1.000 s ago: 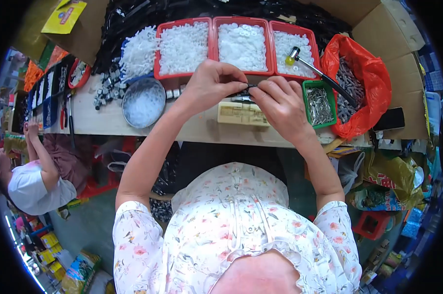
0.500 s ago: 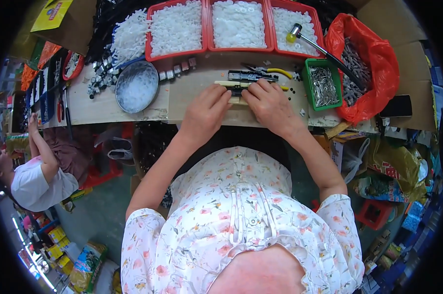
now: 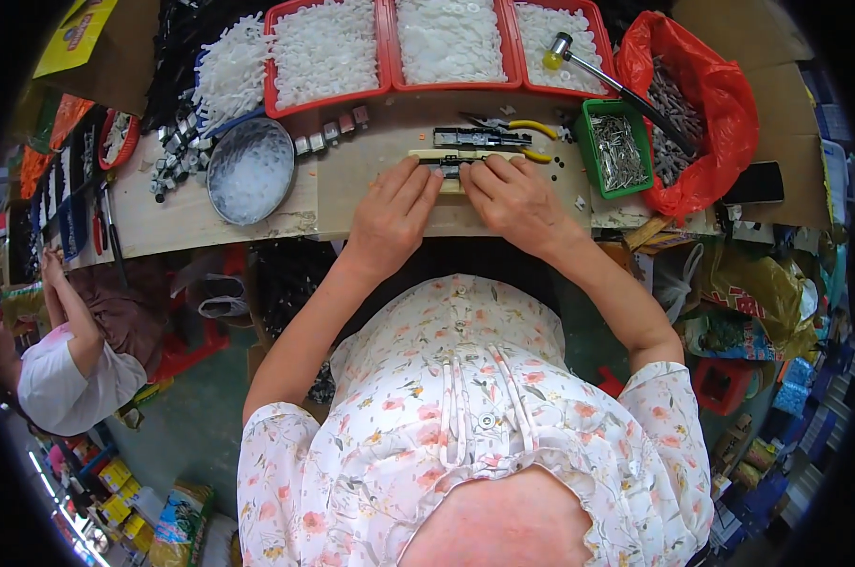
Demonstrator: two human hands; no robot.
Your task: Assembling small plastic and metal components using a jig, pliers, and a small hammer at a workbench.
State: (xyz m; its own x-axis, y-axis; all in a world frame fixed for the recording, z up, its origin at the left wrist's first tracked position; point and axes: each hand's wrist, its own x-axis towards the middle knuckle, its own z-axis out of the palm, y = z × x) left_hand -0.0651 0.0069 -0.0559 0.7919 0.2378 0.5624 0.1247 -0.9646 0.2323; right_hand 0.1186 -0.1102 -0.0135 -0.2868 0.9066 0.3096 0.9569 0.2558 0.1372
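Observation:
My left hand (image 3: 396,203) and my right hand (image 3: 514,198) meet over a cream-coloured block (image 3: 449,187) at the table's front. A narrow black part (image 3: 450,162) with a greyish middle lies along the block. My left fingers are closed on its left end, and my right fingers press together on its right end. Both ends are hidden under the fingertips. Just beyond the block is a similar black strip-shaped assembly (image 3: 481,138). Pliers (image 3: 530,127) with yellow handles lie beside that assembly, on its right.
Red trays (image 3: 390,47) of white plastic pieces line the back. A metal bowl (image 3: 251,170) stands left. On the right are a green bin (image 3: 619,149) of metal pins, a red bag (image 3: 730,113) of grey pieces and a hammer (image 3: 626,94). Another person (image 3: 83,350) sits at far left.
The view has shifted slightly. My fingers have moved a little on the black part, and more of its middle shows between them.

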